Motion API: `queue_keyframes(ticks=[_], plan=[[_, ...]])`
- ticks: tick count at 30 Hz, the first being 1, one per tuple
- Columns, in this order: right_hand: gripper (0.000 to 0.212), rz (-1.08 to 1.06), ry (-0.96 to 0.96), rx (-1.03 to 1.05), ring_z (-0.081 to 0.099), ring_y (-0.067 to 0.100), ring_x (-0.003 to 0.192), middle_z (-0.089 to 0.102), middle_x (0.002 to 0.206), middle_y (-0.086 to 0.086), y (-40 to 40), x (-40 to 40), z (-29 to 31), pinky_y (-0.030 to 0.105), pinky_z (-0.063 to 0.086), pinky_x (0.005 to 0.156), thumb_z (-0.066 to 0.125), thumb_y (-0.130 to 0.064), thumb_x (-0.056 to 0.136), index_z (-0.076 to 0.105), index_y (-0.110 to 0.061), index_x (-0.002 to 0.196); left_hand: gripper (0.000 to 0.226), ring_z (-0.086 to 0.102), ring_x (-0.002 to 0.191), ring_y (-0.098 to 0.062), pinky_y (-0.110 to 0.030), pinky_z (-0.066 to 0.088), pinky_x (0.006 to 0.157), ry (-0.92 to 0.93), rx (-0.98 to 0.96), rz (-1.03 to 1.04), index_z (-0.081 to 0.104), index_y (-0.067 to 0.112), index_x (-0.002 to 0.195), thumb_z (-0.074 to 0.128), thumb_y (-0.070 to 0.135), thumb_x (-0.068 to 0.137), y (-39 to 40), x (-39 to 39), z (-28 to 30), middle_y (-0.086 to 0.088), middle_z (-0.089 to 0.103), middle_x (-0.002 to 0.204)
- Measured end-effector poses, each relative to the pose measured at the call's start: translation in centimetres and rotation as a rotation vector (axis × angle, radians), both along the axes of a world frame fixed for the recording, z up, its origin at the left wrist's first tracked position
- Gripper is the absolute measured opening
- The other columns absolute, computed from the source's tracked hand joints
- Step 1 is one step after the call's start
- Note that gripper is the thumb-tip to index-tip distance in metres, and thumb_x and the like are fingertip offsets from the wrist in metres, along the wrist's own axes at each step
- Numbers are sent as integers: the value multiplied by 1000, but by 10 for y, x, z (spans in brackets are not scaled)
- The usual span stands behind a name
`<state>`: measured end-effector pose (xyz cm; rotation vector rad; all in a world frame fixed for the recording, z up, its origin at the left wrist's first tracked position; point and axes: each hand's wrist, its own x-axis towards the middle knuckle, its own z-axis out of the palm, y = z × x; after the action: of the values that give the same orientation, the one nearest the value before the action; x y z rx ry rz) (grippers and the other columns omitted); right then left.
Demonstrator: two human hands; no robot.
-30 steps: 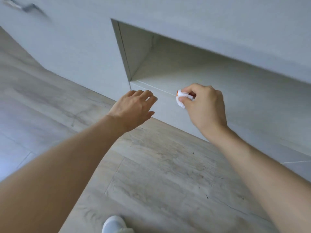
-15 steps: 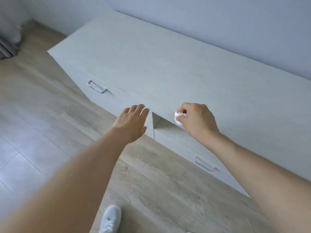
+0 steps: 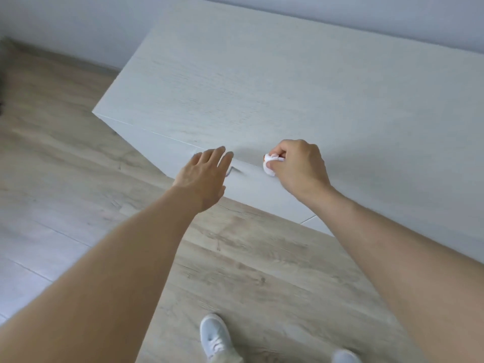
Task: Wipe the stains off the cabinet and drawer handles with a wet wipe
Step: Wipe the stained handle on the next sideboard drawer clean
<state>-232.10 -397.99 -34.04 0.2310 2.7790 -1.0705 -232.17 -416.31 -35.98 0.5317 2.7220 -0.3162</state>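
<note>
A low pale wood-grain cabinet (image 3: 262, 82) stands against the wall, seen from above. My right hand (image 3: 298, 166) pinches a crumpled white wet wipe (image 3: 269, 165) with an orange smear, at the cabinet's front top edge. To its left, my left hand (image 3: 204, 176) is stretched out with straight fingers over the same edge. A metal drawer handle (image 3: 231, 171) shows just beside the left fingers, mostly hidden by that hand and blurred.
Wood-look laminate floor (image 3: 248, 258) spreads in front of the cabinet. My white shoes (image 3: 214, 336) stand at the bottom edge. A grey wall (image 3: 78, 22) runs behind the cabinet. Something dark sits at the far left edge.
The view has swung from the open niche up and leftward over the cabinet top. Both hands moved left along the front edge to the left drawer handle; the wipe stays in the right hand.
</note>
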Motion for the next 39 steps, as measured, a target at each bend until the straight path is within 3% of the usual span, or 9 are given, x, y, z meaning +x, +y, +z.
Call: queue_keyframes(ticks=[4,9,16,25,29,32,35,37,39], plan=[[14,10,12,1,60,28,85,67,91,6,-40,-16,-8,33,47,71,57,-14,86,68,-13,95,85,-14,145,-25,-40,-3,119,-54,-106,62,-23,15,147,45,32,99,-40,-17,-16,-8,-27,155],[14,30,17,35,59,24,85,68,90,2,-65,-32,-19,25,37,68,56,-15,86,67,-13,95,98,-29,140,-25,-47,-14,113,-48,-182,99,-44,15,130,48,23,97,-65,-41,-32,-6,-41,148],[14,-70,36,2,60,26,80,64,80,1,-97,-35,-38,28,43,65,58,-12,83,68,-13,92,114,-33,138,-27,-50,-18,109,13,-117,45,-55,20,122,55,33,94,-97,-53,-52,-5,-52,137],[18,-249,250,-6,60,23,91,70,95,3,-158,-38,-64,38,50,76,58,-14,86,69,-13,101,130,-53,119,-27,-56,-22,104,159,90,-148,-54,22,124,59,67,78,-131,-66,-92,-10,-61,127],[14,-284,464,-32,60,24,92,70,93,4,-166,-32,-85,40,48,79,66,-13,84,70,-11,97,130,-48,127,-29,-57,-22,104,398,220,-209,-46,21,133,57,73,72,-134,-74,-125,-10,-52,138],[15,-291,649,-62,62,27,85,69,87,3,-166,-28,-98,41,50,77,71,-10,79,71,-8,94,130,-11,142,-36,-62,-8,107,646,327,-273,-16,16,149,64,73,65,-133,-81,-148,-17,-11,155],[16,-279,779,-65,62,24,83,63,78,-11,-164,-31,-109,34,49,77,73,-13,78,72,-11,94,122,15,136,-39,-68,8,100,888,436,-355,15,11,145,73,71,55,-130,-98,-164,-22,23,151],[16,-258,844,-79,61,20,84,53,74,-25,-161,-34,-116,27,46,77,72,-14,77,72,-14,93,119,18,134,-39,-69,11,99,1029,485,-387,18,10,143,72,72,58,-128,-111,-173,-21,20,146],[16,-235,942,-83,60,17,83,49,72,-28,-158,-35,-128,21,44,76,72,-14,77,73,-15,92,112,19,134,-39,-69,10,101,1139,564,-399,14,11,144,64,76,67,-124,-121,-187,-18,19,143]])
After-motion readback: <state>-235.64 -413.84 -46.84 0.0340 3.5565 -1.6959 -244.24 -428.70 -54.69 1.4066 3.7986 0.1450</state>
